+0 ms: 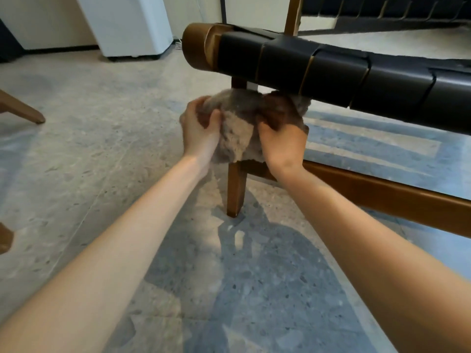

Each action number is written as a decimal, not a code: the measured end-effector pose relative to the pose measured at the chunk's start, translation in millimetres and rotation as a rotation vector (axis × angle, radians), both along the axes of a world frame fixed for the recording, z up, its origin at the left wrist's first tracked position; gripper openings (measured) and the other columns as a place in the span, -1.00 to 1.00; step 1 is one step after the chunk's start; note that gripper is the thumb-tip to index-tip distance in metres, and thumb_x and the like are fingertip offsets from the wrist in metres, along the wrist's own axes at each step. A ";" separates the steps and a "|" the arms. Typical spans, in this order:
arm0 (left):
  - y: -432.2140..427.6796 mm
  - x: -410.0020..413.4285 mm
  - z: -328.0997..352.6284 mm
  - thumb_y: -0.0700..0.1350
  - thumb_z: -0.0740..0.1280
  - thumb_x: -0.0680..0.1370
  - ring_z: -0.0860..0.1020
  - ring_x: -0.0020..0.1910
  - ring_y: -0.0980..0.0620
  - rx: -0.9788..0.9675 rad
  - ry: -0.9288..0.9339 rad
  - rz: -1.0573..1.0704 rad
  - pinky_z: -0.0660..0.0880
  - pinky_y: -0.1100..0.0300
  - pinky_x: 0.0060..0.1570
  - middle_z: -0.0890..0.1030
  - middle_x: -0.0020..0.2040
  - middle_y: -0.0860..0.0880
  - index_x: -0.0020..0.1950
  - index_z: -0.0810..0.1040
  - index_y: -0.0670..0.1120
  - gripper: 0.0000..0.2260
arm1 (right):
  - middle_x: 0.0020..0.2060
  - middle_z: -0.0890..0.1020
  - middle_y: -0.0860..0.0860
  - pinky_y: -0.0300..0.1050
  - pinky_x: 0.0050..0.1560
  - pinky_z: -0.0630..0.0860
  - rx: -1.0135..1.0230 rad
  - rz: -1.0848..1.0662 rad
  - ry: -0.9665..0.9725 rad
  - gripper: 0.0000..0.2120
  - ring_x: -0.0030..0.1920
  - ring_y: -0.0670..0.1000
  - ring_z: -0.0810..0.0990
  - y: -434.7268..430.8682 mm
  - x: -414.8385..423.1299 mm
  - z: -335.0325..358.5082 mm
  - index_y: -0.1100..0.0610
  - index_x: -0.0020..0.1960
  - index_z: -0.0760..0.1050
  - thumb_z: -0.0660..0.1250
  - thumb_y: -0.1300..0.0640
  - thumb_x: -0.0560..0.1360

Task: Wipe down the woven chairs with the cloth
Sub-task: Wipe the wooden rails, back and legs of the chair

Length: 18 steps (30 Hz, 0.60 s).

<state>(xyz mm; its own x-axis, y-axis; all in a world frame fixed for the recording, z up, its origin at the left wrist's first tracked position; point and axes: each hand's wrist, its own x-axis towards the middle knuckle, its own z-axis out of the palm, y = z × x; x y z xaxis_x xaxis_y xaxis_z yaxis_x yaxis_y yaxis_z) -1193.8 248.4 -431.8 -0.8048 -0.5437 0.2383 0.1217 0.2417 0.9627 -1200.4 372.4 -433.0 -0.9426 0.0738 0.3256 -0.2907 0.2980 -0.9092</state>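
A: While bunched in front of the chair leg [236,189], held by both hands. Left hand [201,135] closed on the near-left fold of the cloth [238,135], right hand [281,143] closed on its right side, thumb pressed into the dark part.

B: Fingers [215,118] curled tight, then?

A: Curled, yes, on both sides. No gap showing; cloth pinched between thumb and fingers of each hand.

B: And the woven seat?

A: Just above and beyond the fingers. Front rail [318,72] wrapped in black straps, long axis running from upper left, by the wooden end cap [196,44], down toward the far right. Top edge of the cloth touching or nearly touching the rail's underside; cannot say which.

B: Nearer hand?

A: Right, probably. Sitting directly under the strapped part; left more under the bare wooden end.

B: Next move, at a guess?

A: Likely refolding, then up and along the rail, following that axis rightward. Lower stretcher [369,194] below and right of the fingers, not yet reached.
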 end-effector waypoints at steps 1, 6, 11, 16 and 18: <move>2.5 -5.2 5.2 -0.14 0.26 0.59 0.47 0.10 0.20 0.008 0.028 -0.039 0.52 0.27 0.10 0.45 0.28 -0.04 0.30 0.36 0.02 -0.71 | 0.00 0.47 -0.14 -0.42 0.11 0.37 -0.027 0.025 -0.025 -0.82 0.07 -0.14 0.47 -2.3 -4.8 3.9 0.06 0.17 0.46 0.27 0.16 0.58; 16.2 -23.7 12.7 -0.16 0.30 0.58 0.49 0.11 0.21 0.164 0.066 -0.127 0.53 0.39 -0.01 0.45 0.35 -0.02 0.45 0.28 -0.05 -0.54 | -0.03 0.47 -0.09 -0.26 0.05 0.26 -0.076 0.186 -0.337 -0.86 0.08 -0.07 0.41 -8.2 -22.8 12.3 0.01 0.13 0.39 0.25 0.06 0.59; 18.0 -24.7 3.4 -0.17 0.16 0.64 0.40 0.34 0.11 0.035 0.021 -0.233 0.40 0.27 0.24 0.44 0.39 0.02 0.46 0.32 0.00 -0.62 | 0.00 0.53 -0.06 -0.19 0.11 0.35 -0.066 0.241 -0.305 -0.89 0.09 -0.05 0.47 -14.7 -22.8 12.6 0.03 0.12 0.42 0.18 0.06 0.62; 11.9 -21.1 -12.7 -0.16 0.10 0.66 0.34 0.40 0.06 -0.023 -0.039 -0.285 0.32 0.09 0.38 0.38 0.43 -0.02 0.51 0.22 0.00 -0.59 | 0.13 0.56 0.20 0.03 0.20 0.44 0.196 0.190 -0.194 -0.71 0.15 0.15 0.53 -16.8 -14.2 -3.0 0.23 0.30 0.41 0.08 0.14 0.66; 10.1 -13.1 -28.3 -0.13 0.11 0.66 0.40 0.34 0.06 -0.033 -0.071 -0.300 0.37 0.15 0.33 0.44 0.38 -0.04 0.50 0.25 -0.03 -0.62 | 0.12 0.57 0.20 0.02 0.17 0.46 0.162 0.211 -0.149 -0.71 0.14 0.14 0.54 -16.2 -4.6 -13.9 0.23 0.30 0.42 0.09 0.17 0.65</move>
